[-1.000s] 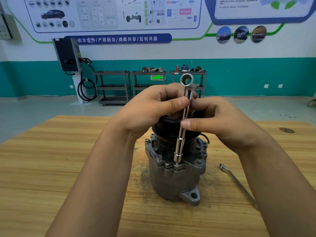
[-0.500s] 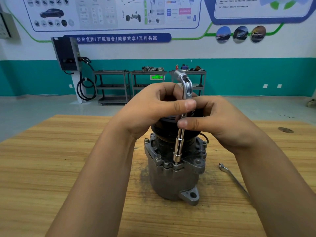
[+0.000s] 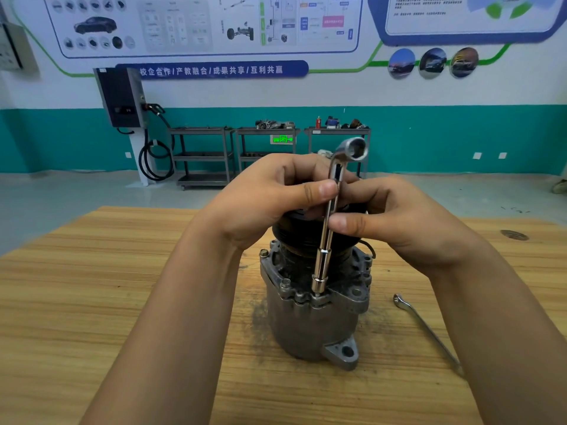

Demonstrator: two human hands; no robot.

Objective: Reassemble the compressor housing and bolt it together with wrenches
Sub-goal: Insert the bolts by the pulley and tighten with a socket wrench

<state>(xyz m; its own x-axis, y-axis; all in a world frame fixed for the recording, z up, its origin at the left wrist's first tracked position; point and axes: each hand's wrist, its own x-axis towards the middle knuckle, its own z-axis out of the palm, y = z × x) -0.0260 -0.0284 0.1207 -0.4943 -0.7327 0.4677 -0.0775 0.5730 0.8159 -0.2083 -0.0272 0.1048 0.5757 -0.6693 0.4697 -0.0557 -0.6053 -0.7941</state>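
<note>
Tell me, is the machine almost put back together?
Nearly. The compressor housing stands joined on the table, with bolts already sitting in its rim. Right now the left hand and right hand pinch the L-shaped socket wrench, whose tip sits on the front bolt. To do: finish that bolt and perhaps the others; their tightness doesn't show.
</note>
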